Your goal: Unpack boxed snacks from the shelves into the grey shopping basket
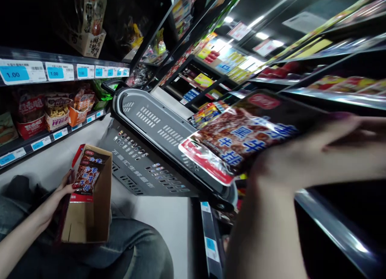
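My left hand grips the left side of an open cardboard box above my legs. Inside the box, red and brown snack packets lie at its far end. A similar snack packet, glossy with blue lettering and a red lower edge, is up at the right in my right hand. That hand is blurred, bent toward the right, and its exact grip is partly hidden. Behind the packet stands a grey shopping basket with slotted walls; the packet covers part of its right end.
A shelf on the left carries snack bags in display boxes under price tags. Blurred shelves of packets rise on the right, close to my right arm. The pale floor shows below the basket.
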Tool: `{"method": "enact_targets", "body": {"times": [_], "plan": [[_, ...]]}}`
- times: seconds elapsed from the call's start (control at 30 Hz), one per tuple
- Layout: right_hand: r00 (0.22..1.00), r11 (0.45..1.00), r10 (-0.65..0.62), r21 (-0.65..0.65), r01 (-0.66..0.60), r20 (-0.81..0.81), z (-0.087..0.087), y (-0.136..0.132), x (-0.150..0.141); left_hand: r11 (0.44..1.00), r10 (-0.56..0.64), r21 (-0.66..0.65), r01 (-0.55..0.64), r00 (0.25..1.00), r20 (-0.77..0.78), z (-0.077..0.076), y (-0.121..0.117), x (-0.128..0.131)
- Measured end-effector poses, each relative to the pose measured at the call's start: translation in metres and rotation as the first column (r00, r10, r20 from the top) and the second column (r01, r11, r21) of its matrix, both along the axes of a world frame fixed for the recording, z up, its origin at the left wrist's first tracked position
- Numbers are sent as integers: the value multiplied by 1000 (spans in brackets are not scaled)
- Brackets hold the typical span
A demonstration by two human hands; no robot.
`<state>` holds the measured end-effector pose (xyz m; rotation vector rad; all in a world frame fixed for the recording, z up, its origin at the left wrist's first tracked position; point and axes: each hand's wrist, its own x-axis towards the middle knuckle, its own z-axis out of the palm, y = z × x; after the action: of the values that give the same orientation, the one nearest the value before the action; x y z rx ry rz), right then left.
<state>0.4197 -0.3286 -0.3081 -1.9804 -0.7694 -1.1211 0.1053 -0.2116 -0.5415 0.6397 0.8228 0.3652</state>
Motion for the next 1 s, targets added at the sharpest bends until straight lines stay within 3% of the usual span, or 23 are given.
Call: {"method": "enact_targets", "body": {"times": [0.07, 0.1, 0.17, 0.23, 0.3, 0.4, 0.47, 0.57, 0.67, 0.77, 0.8, 0.83, 0.87, 0.9, 0.93, 0.97, 1.0], "plan": [[980, 980, -197, 29, 197, 10, 3, 9, 19, 1000, 3, -12, -3, 1000, 7, 1, 0, 0], [971, 970, -235, -69, 233, -29, 0, 11, 30, 1000, 7, -9, -7, 1000, 15, 1, 0, 0], [964, 905, -191, -412, 102, -183, -10, 12, 52, 1000, 11, -2, -11, 1000, 21, 0, -1, -1], [921, 758, -140, -638, -136, -363, -24, 9, 72, 1000, 14, -2, -14, 1000, 17, -2, -1, -1], [849, 634, -135, -703, -322, -511, -40, 4, 86, 1000, 15, -4, -15, 1000, 9, -4, -1, 0], [741, 521, -186, -704, -483, -646, -68, 2, 93, 1000, 21, 10, -21, 1000, 14, -6, -1, 0], [694, 482, -229, -699, -529, -683, -83, 4, 94, 999, 25, 20, -26, 1000, 17, -6, -1, 0], [702, 513, -232, -698, -500, -673, -86, 10, 96, 999, 34, 33, -35, 999, 13, -5, -1, -1], [776, 618, -162, -676, -402, -610, -66, 16, 83, 999, 38, 26, -38, 999, -15, -6, -1, 0], [847, 724, 20, -576, -379, -532, -50, 21, 30, 998, 51, 44, -50, 999, -6, -8, -1, 0], [840, 734, 184, -497, -463, -511, -51, 23, 4, 997, 47, 53, -48, 999, 4, -9, -1, 0], [790, 658, 354, -467, -591, -500, -56, 25, -25, 997, 39, 61, -40, 999, 11, -9, -1, 0], [720, 488, 466, -530, -694, -514, -66, 29, -54, 997, 29, 65, -30, 999, 16, -10, -1, 0], [651, 274, 514, -612, -742, -559, -79, 34, -82, 997, 22, 71, -23, 1000, 18, -9, -1, -1], [652, 137, 504, -693, -708, -567, -94, 41, -105, 997, 18, 75, -19, 1000, 19, -9, -1, -1], [704, 71, 477, -776, -627, -526, -110, 48, -124, 997, 16, 76, -17, 1000, 16, -8, -1, -1], [768, 45, 433, -839, -542, -472, -127, 56, -138, 997, 14, 73, -15, 1000, 10, -8, -1, -1]]}}
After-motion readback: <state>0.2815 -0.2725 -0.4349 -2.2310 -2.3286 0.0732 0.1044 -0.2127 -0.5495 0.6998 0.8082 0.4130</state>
